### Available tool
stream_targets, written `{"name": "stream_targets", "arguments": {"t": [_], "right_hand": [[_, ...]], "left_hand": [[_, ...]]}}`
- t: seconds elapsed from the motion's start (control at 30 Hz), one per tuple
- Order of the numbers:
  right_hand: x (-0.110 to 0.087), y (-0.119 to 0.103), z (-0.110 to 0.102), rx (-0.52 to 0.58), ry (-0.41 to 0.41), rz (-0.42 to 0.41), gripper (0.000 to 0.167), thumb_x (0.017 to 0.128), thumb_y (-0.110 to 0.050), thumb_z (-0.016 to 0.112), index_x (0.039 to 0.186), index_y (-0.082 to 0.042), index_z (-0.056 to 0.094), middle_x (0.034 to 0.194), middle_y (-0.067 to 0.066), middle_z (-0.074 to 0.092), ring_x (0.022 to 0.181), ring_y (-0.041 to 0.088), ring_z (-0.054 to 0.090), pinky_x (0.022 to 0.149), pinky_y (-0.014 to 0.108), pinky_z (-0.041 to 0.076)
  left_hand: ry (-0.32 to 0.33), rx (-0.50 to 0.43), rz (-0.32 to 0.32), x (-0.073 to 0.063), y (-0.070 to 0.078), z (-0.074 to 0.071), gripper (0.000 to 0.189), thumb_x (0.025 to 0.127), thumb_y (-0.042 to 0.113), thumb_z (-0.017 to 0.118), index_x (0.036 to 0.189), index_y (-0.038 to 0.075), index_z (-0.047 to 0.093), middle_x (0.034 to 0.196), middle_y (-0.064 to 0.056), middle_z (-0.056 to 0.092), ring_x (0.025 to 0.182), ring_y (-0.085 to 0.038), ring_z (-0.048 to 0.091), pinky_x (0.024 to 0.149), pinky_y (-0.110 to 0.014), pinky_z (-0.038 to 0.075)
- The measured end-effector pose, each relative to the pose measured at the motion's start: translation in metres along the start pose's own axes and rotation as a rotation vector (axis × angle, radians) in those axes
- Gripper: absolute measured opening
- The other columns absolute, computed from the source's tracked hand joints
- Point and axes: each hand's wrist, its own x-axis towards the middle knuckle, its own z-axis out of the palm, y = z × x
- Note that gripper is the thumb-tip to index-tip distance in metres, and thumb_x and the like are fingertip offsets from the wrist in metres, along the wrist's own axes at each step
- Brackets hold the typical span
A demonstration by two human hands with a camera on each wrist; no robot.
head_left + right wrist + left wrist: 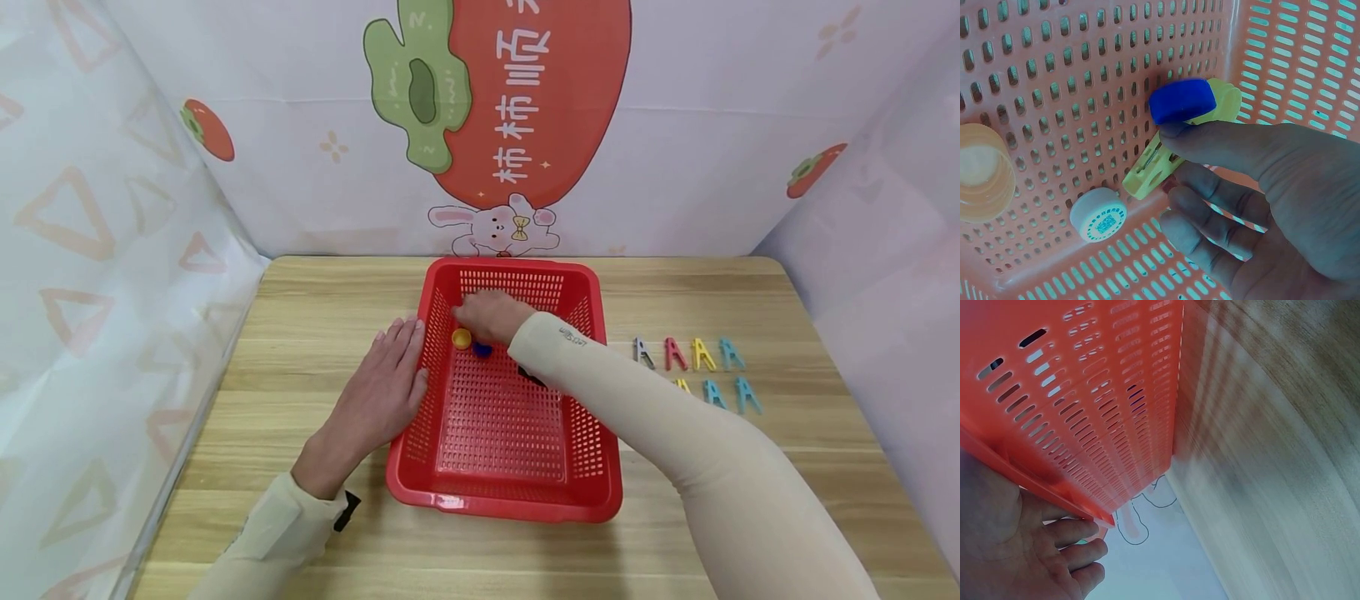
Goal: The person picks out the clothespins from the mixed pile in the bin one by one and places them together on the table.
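A red slotted plastic basket [517, 507] stands on the wooden table. My left hand [375, 387] rests along the basket's left side with its fingers extended. Inside the basket, toward its far left corner, my right hand [491, 313] reaches in. The right wrist view shows the thumb lying across a yellow clothespin [1147, 172], with the index finger on its other side. Against the thumb tip sits a blue bottle cap [1182, 100]. Below lies a white cap [1100, 215] with a printed top. A yellow-orange cap [985, 175] is at the left edge of that view.
Right of the basket several clothespins lie in two rows, among them a grey one [643, 352], a red one [676, 354] and a blue one [747, 394]. My right forearm [622, 383] crosses the basket's right rim. A patterned wall sheet [675, 200] stands behind the table.
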Motion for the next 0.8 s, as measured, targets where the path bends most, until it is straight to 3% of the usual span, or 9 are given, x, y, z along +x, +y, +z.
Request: {"name": "stream_targets", "arguments": {"t": [0.27, 0.8], "right_hand": [[0.0, 0.001, 0.001, -0.041, 0.017, -0.029, 0.03, 0.106, -0.019, 0.07, 0.136, -0.011, 0.07, 0.125, 0.012, 0.079, 0.111, 0.027, 0.075, 0.113, 0.044, 0.059], [-0.013, 0.005, -0.005, 0.008, 0.04, -0.018, 0.044, 0.101, -0.025, 0.078, 0.141, -0.01, 0.067, 0.134, 0.011, 0.075, 0.126, 0.027, 0.071, 0.118, 0.046, 0.055]], "left_hand": [[-0.003, -0.009, -0.005, 0.0, 0.0, -0.001, 0.076, 0.11, 0.029, 0.054, 0.173, 0.001, 0.021, 0.181, -0.018, 0.023, 0.17, -0.038, 0.018, 0.138, -0.056, 0.018], [0.006, -0.012, -0.003, 0.001, 0.001, 0.0, 0.074, 0.111, 0.028, 0.051, 0.173, 0.0, 0.021, 0.18, -0.02, 0.024, 0.17, -0.039, 0.019, 0.138, -0.056, 0.018]]}}
